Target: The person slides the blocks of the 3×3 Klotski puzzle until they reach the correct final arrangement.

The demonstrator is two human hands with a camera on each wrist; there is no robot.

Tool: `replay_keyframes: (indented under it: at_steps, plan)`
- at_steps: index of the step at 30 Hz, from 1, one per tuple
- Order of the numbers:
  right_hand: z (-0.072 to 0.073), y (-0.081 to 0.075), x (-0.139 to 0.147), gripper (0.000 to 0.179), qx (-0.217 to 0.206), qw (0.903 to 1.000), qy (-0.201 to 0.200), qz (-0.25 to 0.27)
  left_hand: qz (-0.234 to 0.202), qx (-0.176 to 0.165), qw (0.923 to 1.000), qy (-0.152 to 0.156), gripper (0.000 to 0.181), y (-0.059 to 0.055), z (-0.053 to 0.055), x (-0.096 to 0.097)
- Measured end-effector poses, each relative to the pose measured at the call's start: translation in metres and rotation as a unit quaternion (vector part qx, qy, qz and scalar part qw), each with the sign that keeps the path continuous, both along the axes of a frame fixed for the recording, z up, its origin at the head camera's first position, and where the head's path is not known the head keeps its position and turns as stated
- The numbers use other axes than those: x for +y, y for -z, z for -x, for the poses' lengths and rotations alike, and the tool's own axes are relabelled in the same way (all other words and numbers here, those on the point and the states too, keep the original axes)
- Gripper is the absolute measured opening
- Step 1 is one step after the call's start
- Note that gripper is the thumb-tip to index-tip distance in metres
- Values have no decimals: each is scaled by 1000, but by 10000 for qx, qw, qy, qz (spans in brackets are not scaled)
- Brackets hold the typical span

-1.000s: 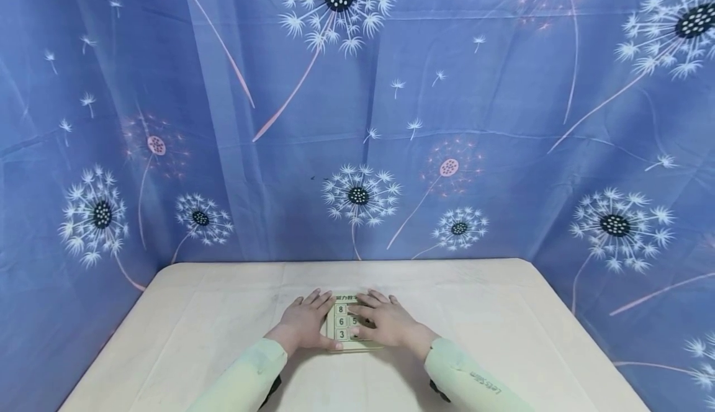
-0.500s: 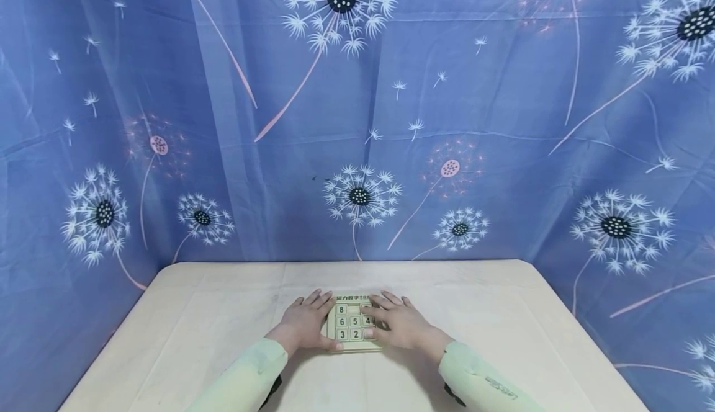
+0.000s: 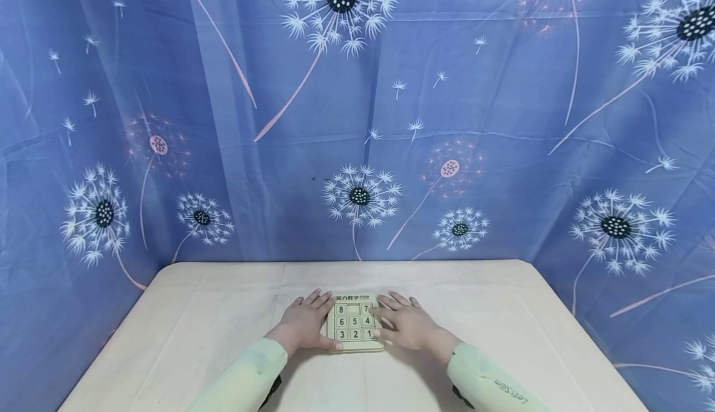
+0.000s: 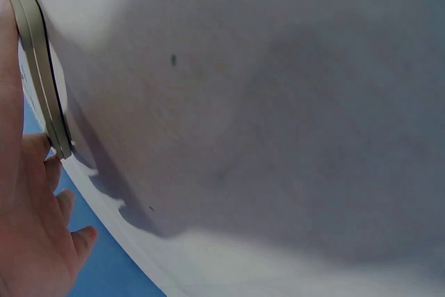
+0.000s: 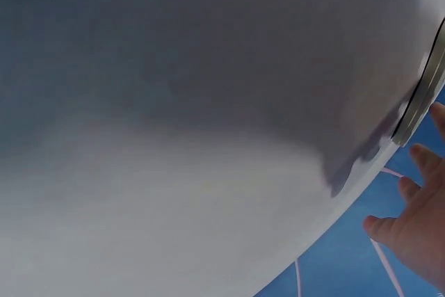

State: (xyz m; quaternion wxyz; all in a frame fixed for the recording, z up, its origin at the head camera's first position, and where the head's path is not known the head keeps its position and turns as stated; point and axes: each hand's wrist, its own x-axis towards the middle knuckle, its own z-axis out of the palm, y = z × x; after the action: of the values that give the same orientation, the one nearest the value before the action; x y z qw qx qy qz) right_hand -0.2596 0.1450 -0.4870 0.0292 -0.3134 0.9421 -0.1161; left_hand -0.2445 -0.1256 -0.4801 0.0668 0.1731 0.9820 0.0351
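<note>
A pale-green number slide puzzle (image 3: 360, 347) lies flat on the table between both hands. Its tiles read 8, a gap and 7 on top, then 6, 5, 4, then 3, 2, 1. My left hand (image 3: 306, 323) holds the left side, thumb at the near corner and index finger at the far corner. In the left wrist view the puzzle's edge (image 4: 43, 67) stands beside that thumb. My right hand (image 3: 410, 324) lies at the right side with fingers spread, thumb close to the 1 tile (image 3: 368, 334) and a fingertip by the 7 tile (image 3: 365, 308).
A cream-covered table (image 3: 475, 313) spreads around the puzzle. Behind it and along both sides hangs a blue curtain (image 3: 279, 201) printed with dandelions. Light-green sleeves cover both forearms.
My right hand has drawn back rightward off the puzzle's face, uncovering the right-hand tiles and the top-middle gap. The left hand keeps its place.
</note>
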Motion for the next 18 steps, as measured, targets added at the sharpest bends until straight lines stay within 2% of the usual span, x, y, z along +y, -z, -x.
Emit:
replay_keyframes:
  at_steps: [18]
  plan:
    - [0, -1, -2, 57, -14, 9999, 67, -79, 20, -39, 10000, -31, 108, 1, 1, 1]
